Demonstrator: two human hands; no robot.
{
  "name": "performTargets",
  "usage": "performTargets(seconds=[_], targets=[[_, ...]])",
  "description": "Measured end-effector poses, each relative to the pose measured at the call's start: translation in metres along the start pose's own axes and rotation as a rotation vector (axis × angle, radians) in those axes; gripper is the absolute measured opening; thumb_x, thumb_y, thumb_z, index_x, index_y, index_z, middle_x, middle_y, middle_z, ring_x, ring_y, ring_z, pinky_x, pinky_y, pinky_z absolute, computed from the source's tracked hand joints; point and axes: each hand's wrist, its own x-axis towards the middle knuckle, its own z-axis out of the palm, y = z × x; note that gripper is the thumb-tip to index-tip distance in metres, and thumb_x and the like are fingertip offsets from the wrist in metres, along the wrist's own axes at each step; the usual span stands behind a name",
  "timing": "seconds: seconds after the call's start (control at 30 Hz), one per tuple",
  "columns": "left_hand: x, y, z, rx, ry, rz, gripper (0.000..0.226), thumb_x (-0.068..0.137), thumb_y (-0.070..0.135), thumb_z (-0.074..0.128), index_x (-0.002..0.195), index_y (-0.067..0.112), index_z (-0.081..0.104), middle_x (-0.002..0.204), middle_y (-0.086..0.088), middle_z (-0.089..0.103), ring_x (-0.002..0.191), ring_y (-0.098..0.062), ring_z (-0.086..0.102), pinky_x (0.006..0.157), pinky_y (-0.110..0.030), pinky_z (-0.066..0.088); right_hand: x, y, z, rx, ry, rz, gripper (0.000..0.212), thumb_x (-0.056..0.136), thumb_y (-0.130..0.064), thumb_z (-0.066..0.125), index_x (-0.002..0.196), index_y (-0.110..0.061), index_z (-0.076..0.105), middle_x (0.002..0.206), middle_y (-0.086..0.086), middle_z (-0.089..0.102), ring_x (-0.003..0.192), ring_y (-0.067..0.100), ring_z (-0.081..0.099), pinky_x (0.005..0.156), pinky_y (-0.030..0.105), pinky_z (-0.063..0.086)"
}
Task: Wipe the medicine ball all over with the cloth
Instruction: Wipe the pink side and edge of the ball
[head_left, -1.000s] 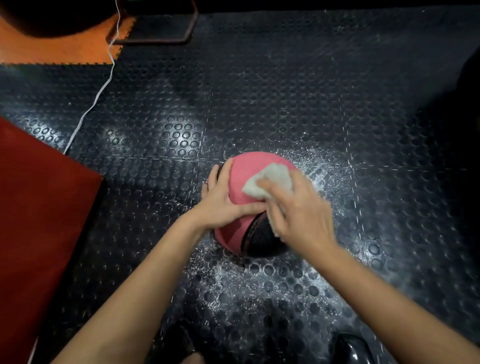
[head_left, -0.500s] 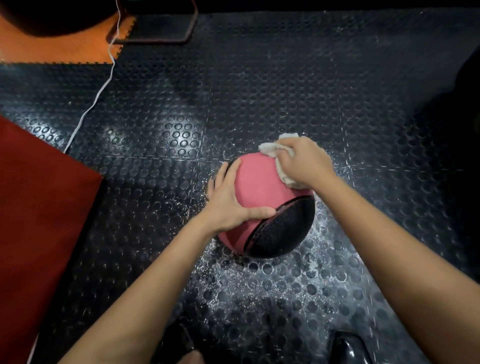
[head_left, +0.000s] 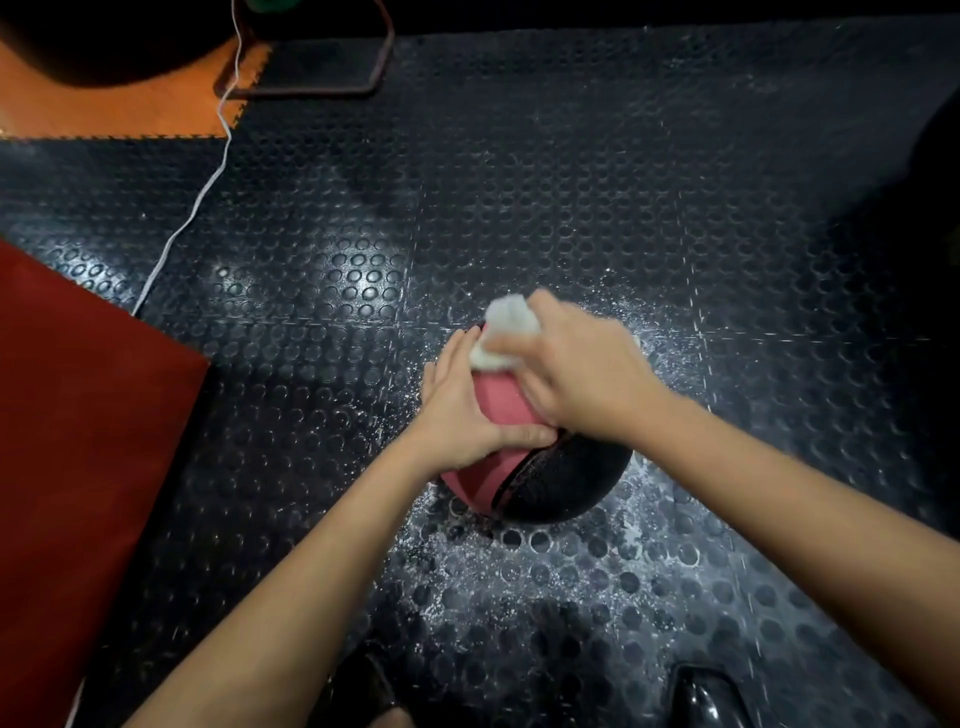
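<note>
A pink and black medicine ball (head_left: 498, 410) rests on the studded black rubber floor (head_left: 571, 208). My left hand (head_left: 460, 410) lies flat against the ball's left side, thumb across the pink panel near the seam. My right hand (head_left: 576, 374) covers the top of the ball and grips a white cloth (head_left: 504, 338), which is bunched on the ball's far upper left part. The black textured panel (head_left: 566, 483) faces me at the lower right. Much of the ball's top is hidden under my right hand.
White dust speckles the floor around the ball. A red mat (head_left: 78, 467) lies at the left, a white cable (head_left: 208, 182) runs from the top down to it, an orange tile (head_left: 119, 109) and a metal frame (head_left: 322, 73) sit at the back. Dark shoe tips (head_left: 701, 696) show at the bottom.
My right hand with the cloth has swept from the ball's far right side leftward to its upper left. The left hand has stayed on the ball's left side.
</note>
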Motion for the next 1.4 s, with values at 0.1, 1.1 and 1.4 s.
performTargets(seconds=[0.1, 1.1, 1.4], targets=[[-0.003, -0.002, 0.0, -0.016, 0.005, -0.013, 0.154, 0.03, 0.077, 0.079, 0.156, 0.025, 0.006, 0.163, 0.008, 0.0, 0.15, -0.018, -0.001, 0.121, -0.05, 0.013, -0.022, 0.002, 0.002, 0.051, 0.027, -0.122, 0.036, 0.088, -0.042, 0.039, 0.112, -0.036, 0.066, 0.101, 0.007, 0.057, 0.085, 0.025, 0.058, 0.049, 0.019, 0.029], [0.016, 0.022, -0.024, 0.114, -0.059, 0.002, 0.102, 0.075, 0.055, 0.073, 0.154, 0.041, 0.009, 0.162, 0.011, -0.007, 0.148, -0.029, -0.011, 0.116, -0.059, 0.004, -0.024, 0.065, 0.044, 0.77, 0.048, 0.936, 0.029, 0.092, -0.042, 0.039, 0.089, -0.021, 0.059, 0.091, 0.008, 0.065, 0.088, 0.033, 0.063, 0.08, 0.052, 0.054], [0.039, 0.022, -0.036, 0.141, -0.141, -0.05, 0.11, 0.066, 0.067, 0.074, 0.152, 0.045, 0.01, 0.163, 0.011, -0.006, 0.149, -0.033, 0.0, 0.116, -0.063, 0.014, -0.012, 0.063, -0.006, 0.833, 0.172, 1.032, 0.051, 0.101, -0.026, 0.036, 0.15, -0.016, 0.023, 0.153, 0.009, 0.031, 0.128, 0.027, 0.042, 0.106, 0.039, 0.033]])
